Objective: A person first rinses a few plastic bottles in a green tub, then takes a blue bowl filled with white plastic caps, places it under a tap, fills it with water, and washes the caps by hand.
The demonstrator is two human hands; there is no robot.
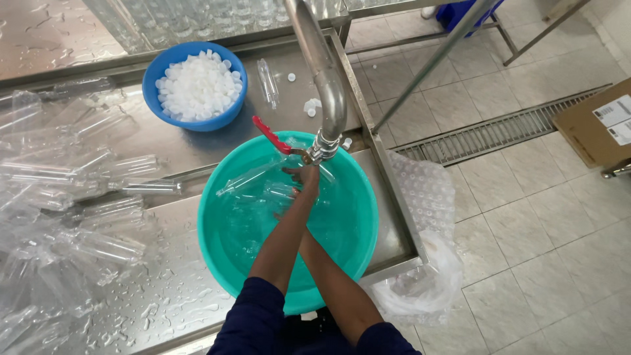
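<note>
Dark blue sleeves [263, 322] sat bottom centre; above them, mid-frame, the left hand [305, 179] closed on a clear plastic bottle [253, 179] over the round teal basin [227, 260], the right hand's [284, 213] fingers indiscernible

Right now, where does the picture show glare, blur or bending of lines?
Head view: glare on the wet steel table and the pipe; the clear bottles at left are smeared; the hands in the green basin are fairly sharp; no clear bending.

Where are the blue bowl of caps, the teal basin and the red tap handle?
blue bowl [155, 73], head view, left rim.
teal basin [365, 217], head view, right rim.
red tap handle [270, 133], head view, middle of the lever.
</note>
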